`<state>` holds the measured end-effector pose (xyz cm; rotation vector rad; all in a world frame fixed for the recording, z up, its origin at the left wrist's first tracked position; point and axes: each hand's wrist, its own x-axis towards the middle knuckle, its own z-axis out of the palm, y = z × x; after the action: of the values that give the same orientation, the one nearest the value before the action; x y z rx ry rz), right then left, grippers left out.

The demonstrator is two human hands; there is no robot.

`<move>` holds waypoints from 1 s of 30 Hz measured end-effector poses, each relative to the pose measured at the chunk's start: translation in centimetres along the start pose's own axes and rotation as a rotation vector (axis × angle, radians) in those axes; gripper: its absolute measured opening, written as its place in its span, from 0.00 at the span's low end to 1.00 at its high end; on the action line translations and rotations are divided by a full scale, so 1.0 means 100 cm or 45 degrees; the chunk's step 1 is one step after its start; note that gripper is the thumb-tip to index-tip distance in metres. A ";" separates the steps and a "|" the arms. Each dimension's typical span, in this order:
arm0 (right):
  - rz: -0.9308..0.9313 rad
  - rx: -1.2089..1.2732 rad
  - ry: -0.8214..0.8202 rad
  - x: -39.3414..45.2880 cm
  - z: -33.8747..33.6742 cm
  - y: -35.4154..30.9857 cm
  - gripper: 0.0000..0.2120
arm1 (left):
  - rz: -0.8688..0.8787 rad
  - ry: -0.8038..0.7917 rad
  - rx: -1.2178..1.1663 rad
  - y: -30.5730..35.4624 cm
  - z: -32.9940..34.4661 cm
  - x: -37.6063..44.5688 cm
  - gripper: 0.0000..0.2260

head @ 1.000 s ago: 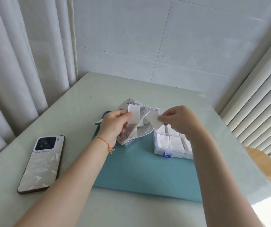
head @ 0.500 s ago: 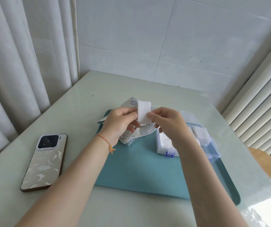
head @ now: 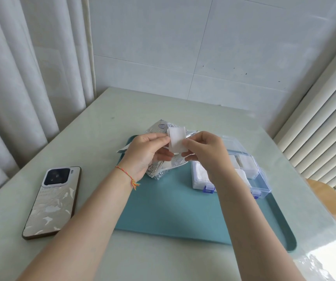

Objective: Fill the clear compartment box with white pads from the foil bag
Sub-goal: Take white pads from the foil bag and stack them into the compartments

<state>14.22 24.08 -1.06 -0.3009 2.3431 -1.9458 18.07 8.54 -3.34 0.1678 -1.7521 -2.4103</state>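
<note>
I hold one white pad (head: 176, 140) up with both hands. My left hand (head: 146, 154) pinches its left edge between thumb and fingers. My right hand (head: 204, 152) pinches its right side the same way. The pad stands upright between my hands, above the bench (head: 94, 142).

The foil bag (head: 164, 169) lies just under and behind my left hand, on a blue mat (head: 169, 207). It is crumpled and shiny.

The clear box (head: 250, 171) sits on the mat under and to the right of my right hand. Its lid is open. White pads already lie in some of its parts. My right arm hides some of it.

A phone (head: 52, 201) lies face down, well to the left of my left arm.
</note>
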 end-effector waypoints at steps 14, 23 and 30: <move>0.091 0.363 -0.210 -0.004 -0.002 -0.005 0.06 | -0.087 -0.173 -0.085 0.006 -0.004 -0.003 0.10; -0.222 -0.277 -0.122 -0.016 0.029 -0.002 0.06 | -0.168 -0.181 -0.244 0.008 0.001 -0.003 0.12; -0.891 -1.051 -0.345 -0.020 0.027 -0.013 0.39 | -0.300 -0.216 -0.327 0.009 -0.005 -0.002 0.07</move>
<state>16.78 21.65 -0.39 -1.4777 2.9227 -0.8164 18.46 7.81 -2.66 0.1492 -1.5402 -2.8701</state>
